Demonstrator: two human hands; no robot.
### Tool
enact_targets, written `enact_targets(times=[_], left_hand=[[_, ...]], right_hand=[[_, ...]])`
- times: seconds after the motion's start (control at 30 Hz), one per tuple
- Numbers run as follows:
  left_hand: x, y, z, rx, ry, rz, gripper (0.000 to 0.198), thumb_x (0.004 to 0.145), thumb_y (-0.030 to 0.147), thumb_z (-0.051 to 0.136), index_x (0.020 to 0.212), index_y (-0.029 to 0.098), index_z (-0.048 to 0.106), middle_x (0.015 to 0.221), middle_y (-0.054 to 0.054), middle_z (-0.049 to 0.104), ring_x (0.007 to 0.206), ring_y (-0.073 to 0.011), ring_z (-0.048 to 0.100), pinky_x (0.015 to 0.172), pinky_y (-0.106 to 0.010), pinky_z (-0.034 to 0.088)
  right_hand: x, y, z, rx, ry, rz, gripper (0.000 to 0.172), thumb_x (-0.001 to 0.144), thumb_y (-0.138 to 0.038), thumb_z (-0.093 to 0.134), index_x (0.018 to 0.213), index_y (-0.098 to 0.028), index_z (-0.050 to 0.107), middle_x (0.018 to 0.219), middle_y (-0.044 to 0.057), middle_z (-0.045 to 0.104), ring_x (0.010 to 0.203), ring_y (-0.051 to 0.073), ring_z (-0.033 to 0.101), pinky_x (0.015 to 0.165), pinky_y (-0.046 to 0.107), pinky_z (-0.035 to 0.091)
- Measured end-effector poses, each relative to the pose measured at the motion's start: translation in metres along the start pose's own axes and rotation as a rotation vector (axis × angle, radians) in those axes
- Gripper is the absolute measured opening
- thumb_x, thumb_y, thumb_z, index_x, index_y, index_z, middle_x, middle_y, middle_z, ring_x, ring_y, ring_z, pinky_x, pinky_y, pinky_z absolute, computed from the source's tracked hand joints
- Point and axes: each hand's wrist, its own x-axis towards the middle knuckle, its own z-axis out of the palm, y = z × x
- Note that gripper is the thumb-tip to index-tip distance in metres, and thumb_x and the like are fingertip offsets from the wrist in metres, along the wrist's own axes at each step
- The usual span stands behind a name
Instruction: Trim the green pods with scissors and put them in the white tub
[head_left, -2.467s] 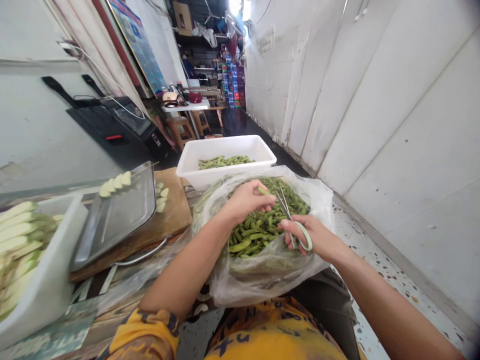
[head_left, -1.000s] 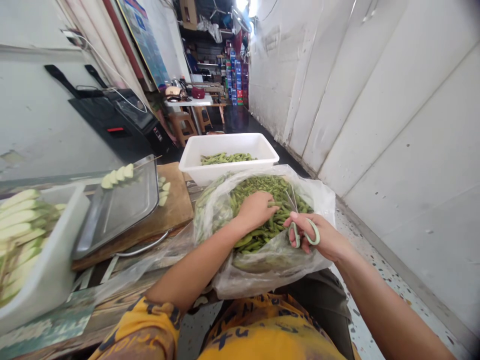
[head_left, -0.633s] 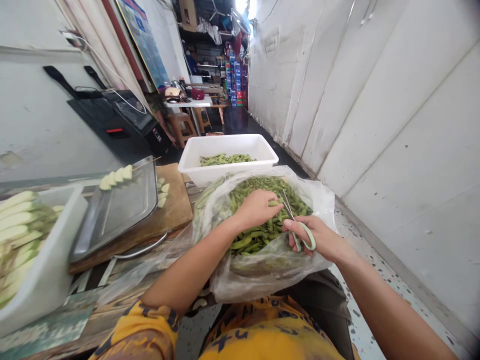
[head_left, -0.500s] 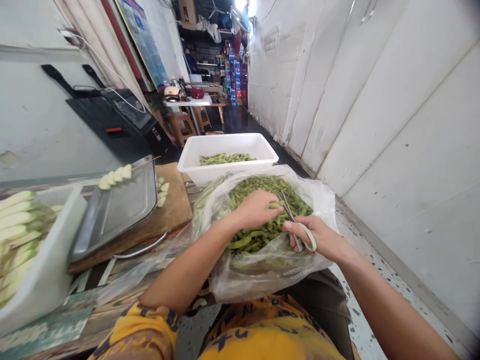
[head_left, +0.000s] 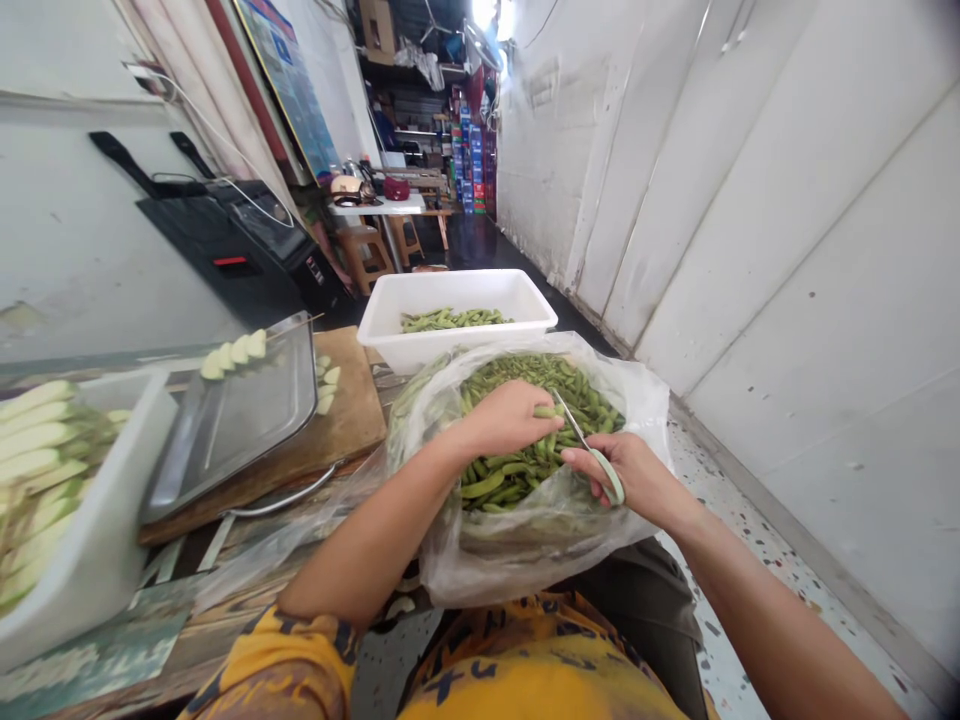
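Note:
Between the fingers of my left hand [head_left: 514, 415] is a green edamame pod [head_left: 549, 411], held above a heap of edamame pods [head_left: 491, 485]. My right hand [head_left: 630, 470] grips a pair of scissors [head_left: 609, 474] with pale green handles. The scissor blades look closed, and their tips are right beside the held pod. The heap fills a clear plastic bag [head_left: 525, 575] with its mouth folded wide, close in front of my body. Behind the bag stands a white plastic tub [head_left: 457, 345] with a layer of edamame pods in it.
On the left, a metal tray [head_left: 232, 430] with skewered pale slices [head_left: 234, 355] rests on a wooden board [head_left: 352, 400]. A white bin [head_left: 112, 500] of skewered slices stands at the far left. A white wall [head_left: 787, 250] runs along the right.
The scissors have gone from open blades to closed ones beside the pod. My right fingers have drawn together on the handles, and my left hand has barely shifted.

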Motion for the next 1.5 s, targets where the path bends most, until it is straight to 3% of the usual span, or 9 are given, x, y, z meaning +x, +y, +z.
enact_targets(times=[0.33, 0.73, 0.87, 1.0, 1.17, 1.27, 1.33, 1.43, 1.5], left_hand=[[0.012, -0.003, 0.015, -0.774, 0.383, -0.287, 0.019, 0.071, 0.027, 0.065, 0.070, 0.016, 0.050, 0.069, -0.004, 0.068, 0.059, -0.0119, 0.061, 0.053, -0.021, 0.041], [0.008, 0.001, 0.025, -0.595, 0.401, -0.217, 0.021, 0.071, 0.030, 0.063, 0.062, 0.017, 0.049, 0.051, 0.004, 0.058, 0.047, -0.0079, 0.049, 0.050, -0.021, 0.039], [0.008, 0.000, 0.027, -0.528, 0.402, -0.220, 0.020, 0.070, 0.030, 0.061, 0.059, 0.018, 0.048, 0.048, 0.005, 0.055, 0.046, -0.0083, 0.047, 0.051, -0.021, 0.038], [0.006, -0.002, 0.011, -0.476, 0.470, -0.229, 0.021, 0.069, 0.030, 0.061, 0.059, 0.018, 0.047, 0.047, 0.005, 0.051, 0.044, -0.0075, 0.043, 0.048, -0.021, 0.034], [0.001, 0.000, -0.040, -0.494, 0.735, -0.227, 0.018, 0.072, 0.031, 0.058, 0.064, 0.018, 0.049, 0.045, 0.006, 0.037, 0.040, -0.0056, 0.030, 0.042, -0.020, 0.022], [0.003, 0.005, -0.055, -0.563, 0.619, -0.264, 0.020, 0.076, 0.033, 0.050, 0.064, 0.017, 0.054, 0.042, 0.007, 0.024, 0.036, -0.0056, 0.019, 0.041, -0.022, 0.015], [0.008, 0.004, -0.050, -0.486, 0.369, -0.265, 0.025, 0.077, 0.036, 0.048, 0.067, 0.017, 0.060, 0.041, 0.006, 0.022, 0.035, -0.0068, 0.020, 0.042, -0.023, 0.019], [0.019, -0.009, -0.030, -0.096, 0.007, -0.252, 0.024, 0.070, 0.038, 0.056, 0.065, 0.017, 0.066, 0.041, 0.002, 0.037, 0.040, -0.0112, 0.037, 0.047, -0.025, 0.032], [0.025, -0.020, -0.020, 0.061, -0.046, -0.245, 0.017, 0.064, 0.032, 0.061, 0.059, 0.016, 0.066, 0.045, -0.001, 0.048, 0.049, -0.0142, 0.047, 0.053, -0.026, 0.037]], right_hand=[[-0.004, -0.007, 0.003, 0.224, -0.091, 0.009, 0.048, 0.080, -0.062, 0.056, 0.081, -0.015, 0.062, 0.066, 0.003, 0.059, 0.053, 0.013, 0.053, 0.038, 0.022, 0.043], [0.003, -0.015, 0.009, 0.362, 0.001, 0.030, 0.049, 0.076, -0.065, 0.058, 0.074, -0.016, 0.061, 0.051, 0.000, 0.055, 0.043, 0.012, 0.051, 0.032, 0.019, 0.032], [0.004, -0.013, 0.010, 0.348, 0.047, 0.070, 0.049, 0.076, -0.064, 0.059, 0.068, -0.016, 0.059, 0.044, -0.003, 0.049, 0.034, 0.007, 0.039, 0.029, 0.017, 0.021], [0.004, -0.007, 0.007, 0.397, 0.011, 0.086, 0.049, 0.075, -0.065, 0.060, 0.072, -0.015, 0.059, 0.047, -0.002, 0.052, 0.039, 0.009, 0.046, 0.031, 0.017, 0.030], [-0.002, -0.004, 0.000, 0.466, -0.056, 0.007, 0.050, 0.079, -0.063, 0.058, 0.085, -0.014, 0.062, 0.061, 0.003, 0.060, 0.052, 0.013, 0.056, 0.039, 0.020, 0.043], [-0.004, -0.005, -0.002, 0.472, -0.077, 0.009, 0.049, 0.078, -0.062, 0.059, 0.085, -0.014, 0.062, 0.061, 0.003, 0.059, 0.054, 0.014, 0.056, 0.039, 0.020, 0.042], [-0.004, -0.005, -0.001, 0.467, -0.095, 0.007, 0.049, 0.078, -0.062, 0.059, 0.084, -0.014, 0.062, 0.060, 0.003, 0.059, 0.053, 0.014, 0.056, 0.039, 0.020, 0.041], [-0.005, -0.005, -0.002, 0.450, -0.114, -0.014, 0.050, 0.078, -0.063, 0.058, 0.083, -0.014, 0.062, 0.059, 0.003, 0.059, 0.053, 0.014, 0.056, 0.039, 0.021, 0.041], [-0.007, -0.005, -0.003, 0.453, -0.105, -0.018, 0.050, 0.077, -0.063, 0.058, 0.083, -0.014, 0.063, 0.059, 0.003, 0.059, 0.053, 0.015, 0.056, 0.039, 0.021, 0.041]])
